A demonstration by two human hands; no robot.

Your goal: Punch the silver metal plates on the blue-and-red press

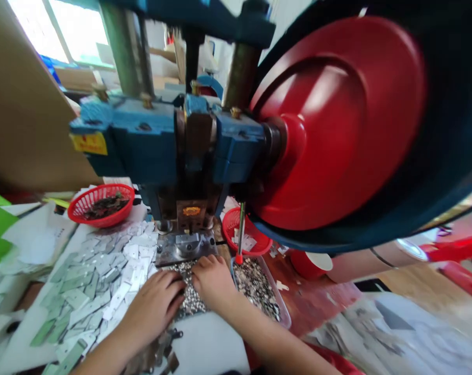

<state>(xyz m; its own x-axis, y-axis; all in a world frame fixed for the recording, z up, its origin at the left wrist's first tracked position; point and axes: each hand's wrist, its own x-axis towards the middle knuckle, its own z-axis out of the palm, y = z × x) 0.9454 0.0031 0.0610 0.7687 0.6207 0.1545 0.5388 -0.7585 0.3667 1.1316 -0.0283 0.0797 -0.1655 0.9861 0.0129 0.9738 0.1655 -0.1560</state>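
My left hand (157, 301) is over a heap of small shiny metal pieces (192, 299), its fingers bent and close together. Beside it, my right hand (212, 281) has its fingers curled at the front edge of the steel die (187, 247) on a blue press (146, 140). Whatever the fingertips of either hand pinch is hidden or too small to name. Flat grey metal plates (99, 281) lie spread to the left of my left hand. Some dark metal parts (163, 351) are below my left wrist.
A large red flywheel (337, 125) juts out at upper right. A red basket (114, 213) of dark scraps stands left, another red basket (230, 224) behind the die. A clear bin (281, 302) of small metal bits and a red-tipped lever (240, 234) are right of my hand.
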